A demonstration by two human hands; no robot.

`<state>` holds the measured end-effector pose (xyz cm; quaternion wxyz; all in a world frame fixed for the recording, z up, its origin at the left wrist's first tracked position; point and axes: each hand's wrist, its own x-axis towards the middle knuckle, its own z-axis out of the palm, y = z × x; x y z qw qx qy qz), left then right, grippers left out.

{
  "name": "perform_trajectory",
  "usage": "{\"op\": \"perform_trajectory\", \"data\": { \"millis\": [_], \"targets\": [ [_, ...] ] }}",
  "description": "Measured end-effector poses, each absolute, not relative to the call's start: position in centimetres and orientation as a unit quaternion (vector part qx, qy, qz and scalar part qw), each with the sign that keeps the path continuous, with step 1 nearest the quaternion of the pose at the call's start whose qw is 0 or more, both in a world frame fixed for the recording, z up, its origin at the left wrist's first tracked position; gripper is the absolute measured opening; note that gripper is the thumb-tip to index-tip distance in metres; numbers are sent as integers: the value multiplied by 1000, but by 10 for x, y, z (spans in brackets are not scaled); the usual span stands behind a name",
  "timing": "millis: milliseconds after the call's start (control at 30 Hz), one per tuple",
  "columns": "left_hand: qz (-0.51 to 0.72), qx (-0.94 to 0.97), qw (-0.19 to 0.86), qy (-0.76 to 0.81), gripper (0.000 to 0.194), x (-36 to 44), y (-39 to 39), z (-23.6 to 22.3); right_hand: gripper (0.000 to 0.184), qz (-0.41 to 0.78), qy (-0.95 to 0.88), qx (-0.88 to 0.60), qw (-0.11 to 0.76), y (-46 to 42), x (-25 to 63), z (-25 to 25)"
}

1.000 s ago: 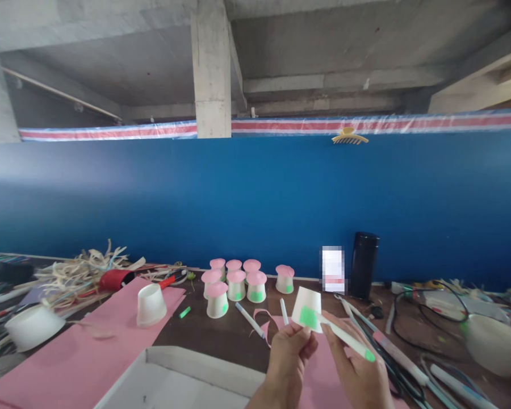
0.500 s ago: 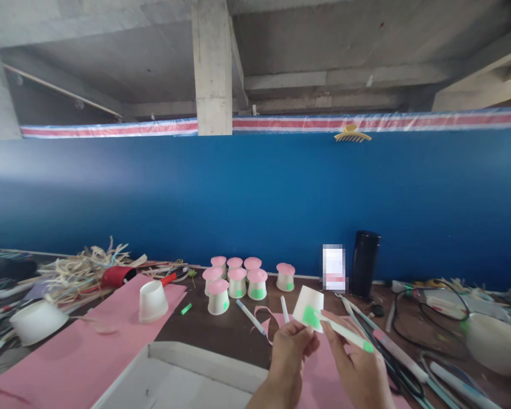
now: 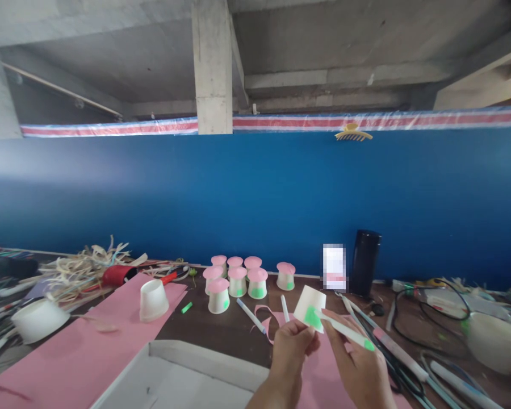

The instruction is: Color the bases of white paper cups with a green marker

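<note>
My left hand (image 3: 290,353) pinches the rim of a white paper cup (image 3: 306,301), which is tilted and has a green patch on its side. In my right hand (image 3: 357,360) is a green marker (image 3: 347,331), its tip against the green patch. Farther back, several upturned cups (image 3: 237,286) stand in a cluster, topped with pink paper discs and marked with green. Another such cup (image 3: 286,279) stands a little apart to their right. The green marker cap (image 3: 187,308) lies on the table left of the cluster.
A white cup (image 3: 153,301) rests on pink paper (image 3: 89,335) at left, near a white box (image 3: 196,363). Two markers (image 3: 251,316) lie before my hands. At right are a black cylinder (image 3: 365,264), a blurred phone-like screen (image 3: 334,267), scissors (image 3: 392,358), and a cable (image 3: 434,289).
The cup in my left hand has tilted slightly. My right hand keeps the marker tip on the green patch, with very little movement.
</note>
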<state>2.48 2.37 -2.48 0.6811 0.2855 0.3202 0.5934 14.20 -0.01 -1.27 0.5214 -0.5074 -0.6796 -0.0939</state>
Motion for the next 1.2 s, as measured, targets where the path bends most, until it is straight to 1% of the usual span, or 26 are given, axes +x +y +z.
{"op": "perform_trajectory", "data": {
  "millis": [200,367,700,867,1200],
  "targets": [
    [589,313,678,308,26,23,21,-23,27,-87,-675,-498,538,3,142,-18],
    [596,289,699,270,24,21,20,-22,27,-81,-682,-510,518,0,142,-15],
    [599,260,716,247,22,21,22,-24,28,-93,-681,-507,520,-1,142,-14],
    [595,263,717,251,22,21,21,-23,26,-81,-687,-511,509,0,143,-17],
    [590,295,697,280,25,22,25,-28,26,-52,-694,-500,515,0,139,-15]
  ]
}}
